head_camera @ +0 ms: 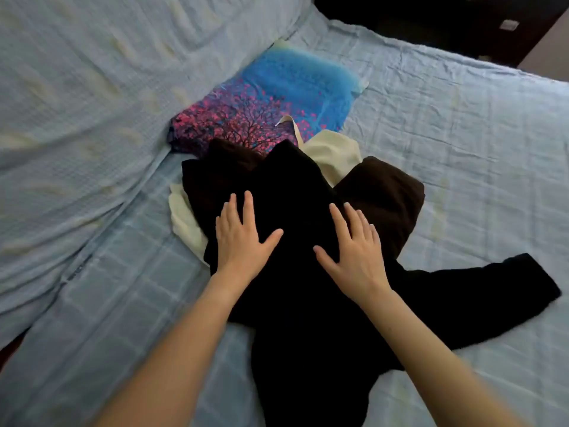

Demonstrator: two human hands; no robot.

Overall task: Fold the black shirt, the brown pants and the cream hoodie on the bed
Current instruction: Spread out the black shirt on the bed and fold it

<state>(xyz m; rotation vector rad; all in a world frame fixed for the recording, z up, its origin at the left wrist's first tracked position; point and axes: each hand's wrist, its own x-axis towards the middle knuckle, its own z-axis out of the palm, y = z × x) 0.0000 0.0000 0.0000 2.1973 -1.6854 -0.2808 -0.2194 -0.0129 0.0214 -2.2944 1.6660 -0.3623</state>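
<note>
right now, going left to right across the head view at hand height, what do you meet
cream hoodie, left hand, right hand, brown pants; both hands lie flat on the black shirt

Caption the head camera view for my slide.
Left hand and right hand flat on black shirt, over brown pants and cream hoodie.

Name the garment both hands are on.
The black shirt, topmost: left hand and right hand lie flat on it. The brown pants and cream hoodie peek out from beneath.
</note>
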